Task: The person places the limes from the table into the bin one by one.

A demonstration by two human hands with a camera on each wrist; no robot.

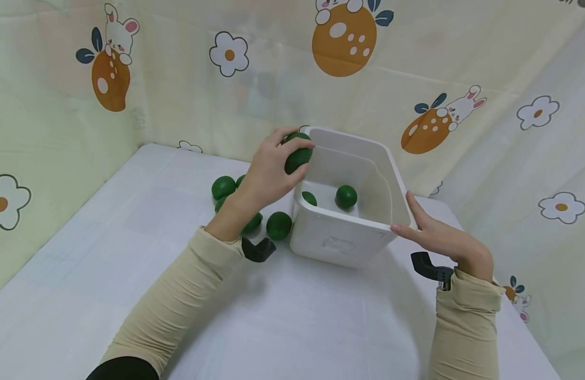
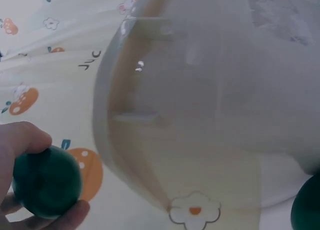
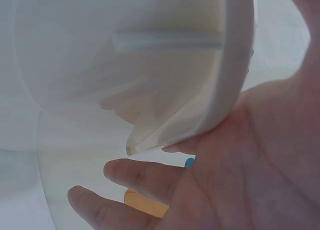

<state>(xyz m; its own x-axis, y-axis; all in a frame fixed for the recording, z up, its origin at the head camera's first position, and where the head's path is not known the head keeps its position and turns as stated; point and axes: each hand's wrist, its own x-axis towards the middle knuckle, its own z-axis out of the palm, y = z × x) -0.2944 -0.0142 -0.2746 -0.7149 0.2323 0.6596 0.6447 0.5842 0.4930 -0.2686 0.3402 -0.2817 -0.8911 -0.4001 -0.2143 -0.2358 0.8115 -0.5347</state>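
Observation:
My left hand (image 1: 268, 171) grips a dark green ball (image 1: 298, 154) just above the left rim of a white plastic bin (image 1: 339, 240). In the left wrist view the same green ball (image 2: 46, 182) sits between my thumb and fingers, beside the bin's wall (image 2: 210, 105). My right hand (image 1: 432, 232) is flat, its straight fingers pressed against the bin's right side; the right wrist view shows the fingers (image 3: 135, 177) under the bin's rim (image 3: 235, 65). Inside the bin lie two green balls (image 1: 346, 196).
Several more green balls (image 1: 278, 225) lie on the white table (image 1: 283, 322) left of the bin, by my left forearm. Patterned cloth walls (image 1: 178, 79) close in the back and both sides. The table's near part spreads wide in front.

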